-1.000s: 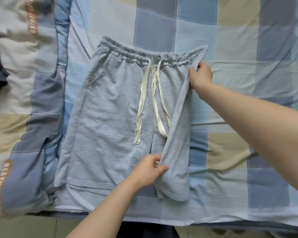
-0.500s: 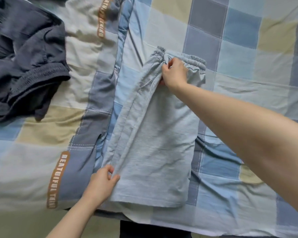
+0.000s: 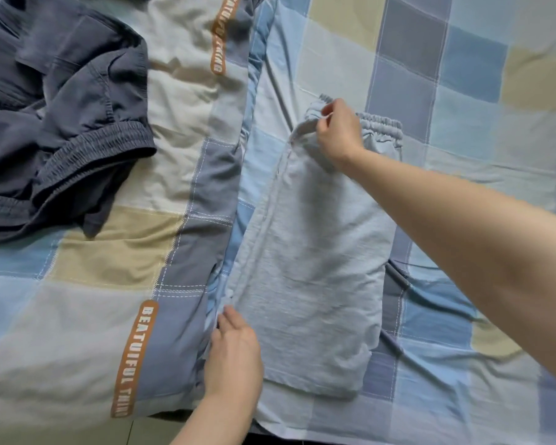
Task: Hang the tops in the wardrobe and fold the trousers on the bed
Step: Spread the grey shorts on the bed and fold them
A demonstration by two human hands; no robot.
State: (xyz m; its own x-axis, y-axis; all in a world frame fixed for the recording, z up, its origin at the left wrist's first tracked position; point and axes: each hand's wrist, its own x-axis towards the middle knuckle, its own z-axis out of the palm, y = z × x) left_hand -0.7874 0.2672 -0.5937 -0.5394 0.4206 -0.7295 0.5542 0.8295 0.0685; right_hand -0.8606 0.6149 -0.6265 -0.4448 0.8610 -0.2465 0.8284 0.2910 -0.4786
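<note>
**A:** Near the front edge of the bed [image 3: 463, 396], on its blue, grey and beige checked cover, lies the pair of light grey jersey shorts with an elastic waistband [image 3: 318, 268], doubled lengthwise. Which way do they run?

**B:** Long axis away from the person: waistband at the far end, hems close to the front edge. The stacked side seams lie along the left, the fold along the right.

**A:** And the hands?

**B:** The right hand [image 3: 337, 133] is at the waistband's left corner, fingers pinched on the fabric there. The left hand [image 3: 235, 351] is at the near left, by the hem; its fingers rest curled on the edge, but I cannot tell whether they grip it or only press it flat.

**A:** So what does the next fold turn on?

**B:** My guess is waistband to hem, along that long axis. The right hand already has the far end, so it is the likelier one to carry it toward the left hand.

**A:** Room for that?

**B:** Bare cover all round. The crumpled dark navy garment with a gathered waistband [image 3: 61, 130] lies well apart at the far left. Only the front edge is close to the hems.
</note>
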